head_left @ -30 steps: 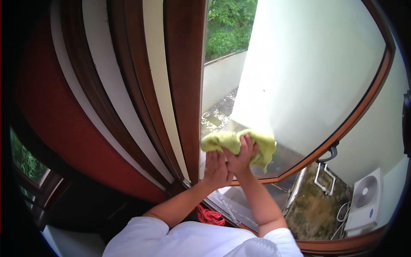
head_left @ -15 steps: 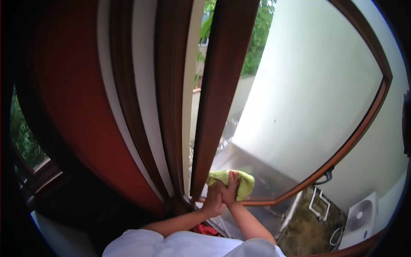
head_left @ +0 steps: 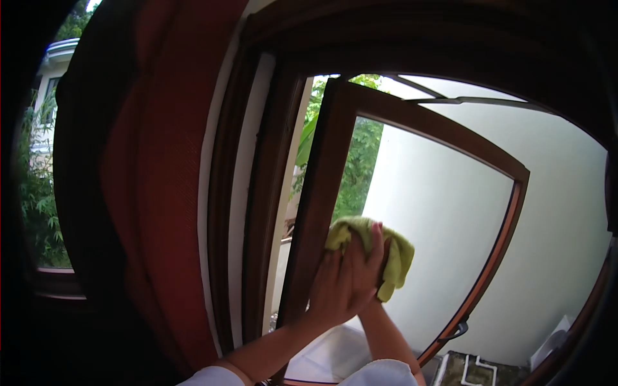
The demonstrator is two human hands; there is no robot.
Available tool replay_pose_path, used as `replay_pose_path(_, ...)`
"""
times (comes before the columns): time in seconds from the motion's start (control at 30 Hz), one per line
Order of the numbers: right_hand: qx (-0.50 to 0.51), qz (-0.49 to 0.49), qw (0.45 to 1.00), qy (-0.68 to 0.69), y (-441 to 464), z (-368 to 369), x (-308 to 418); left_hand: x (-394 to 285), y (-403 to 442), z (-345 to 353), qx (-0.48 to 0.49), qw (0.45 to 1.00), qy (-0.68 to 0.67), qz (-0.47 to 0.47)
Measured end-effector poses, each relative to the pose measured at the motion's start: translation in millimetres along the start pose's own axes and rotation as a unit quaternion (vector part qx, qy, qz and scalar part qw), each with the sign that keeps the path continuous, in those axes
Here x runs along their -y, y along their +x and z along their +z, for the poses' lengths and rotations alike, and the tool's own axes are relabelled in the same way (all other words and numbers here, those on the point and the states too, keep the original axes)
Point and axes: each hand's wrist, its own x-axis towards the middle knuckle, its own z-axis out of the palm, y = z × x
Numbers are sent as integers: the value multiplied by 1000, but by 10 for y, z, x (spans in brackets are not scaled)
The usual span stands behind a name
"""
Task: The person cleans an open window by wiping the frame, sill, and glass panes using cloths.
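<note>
Just now, the right hand (head_left: 368, 262) is holding a yellow-green cloth (head_left: 400, 258), its palm and fingers facing the pane and the material bunching above and around them. The cloth is arching over the fingertips, with one flap hanging down on the right side of that hand. The left hand (head_left: 332, 283) is overlapping the right one from its left, fingers pointing upward and sitting close together; whether they are gripping any of the cloth, I cannot tell. Both forearms are rising from below and nearly crossing at the wrists.

Ahead of the hands, a glass pane (head_left: 444, 193) is standing upright, and the cloth appears to be resting against its lower left part. A dark brown window frame (head_left: 313, 199) is surrounding the glass, its left upright running just beside the left hand. This window is standing open, with a metal stay (head_left: 444, 100) showing far above the hands and a dark handle (head_left: 456, 331) sitting below them to the right.

Beyond the hands, a pale wall (head_left: 547, 257) is filling the right side, while green foliage (head_left: 359, 170) is showing above. Well to the left of the hands, a red fabric panel (head_left: 170, 193) is hanging. Lower right of them, a white pipe (head_left: 494, 374) is bending over the ground outside.
</note>
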Motion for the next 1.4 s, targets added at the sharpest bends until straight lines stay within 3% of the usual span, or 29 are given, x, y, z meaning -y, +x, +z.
replay_pose_path(0.13,-15,-32,998,45,723,-193,7,-96,757,-248,-15,999,-26,-10)
replay_pose_path(0.3,-55,-51,991,107,1224,-326,-49,-111,1260,-219,-88,994,66,2)
replay_pose_path(0.37,-56,-67,993,79,1284,-322,-78,-159,1324,-225,-66,995,66,-43)
replay_pose_path(0.57,-76,-77,994,31,1130,-197,-105,-110,1204,-221,-111,987,111,34)
replay_pose_path(0.63,-74,-60,995,31,942,-168,-55,-152,1053,-267,-44,994,97,16)
replay_pose_path(0.77,26,-24,999,-1,185,-118,17,-178,392,-179,75,996,54,-19)
replay_pose_path(1.07,46,23,997,56,-2454,137,152,-226,-1930,130,291,950,74,-84)
replay_pose_path(1.27,223,12,967,120,-4764,178,284,-254,-3965,347,451,873,-3,-184)
replay_pose_path(1.4,255,-11,960,114,-5003,67,253,-259,-4254,387,483,855,-36,-184)
